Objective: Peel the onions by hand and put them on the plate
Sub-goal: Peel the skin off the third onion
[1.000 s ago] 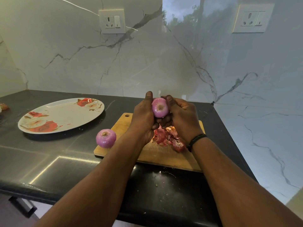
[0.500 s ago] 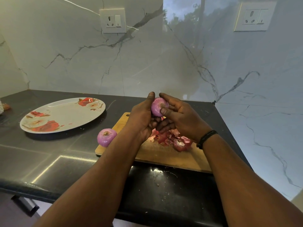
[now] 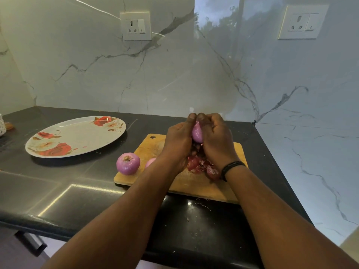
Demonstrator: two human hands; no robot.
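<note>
We see both hands, left and right, with fingers clasped round 1 onion above the board. Slick and bare, it could squirt out, rolling off the surface; the plate sits well left.

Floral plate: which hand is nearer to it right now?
Left. The left hand grips the held onion on the side facing the floral plate; the right hand grips the onion's far side, over the cutting board.
</note>
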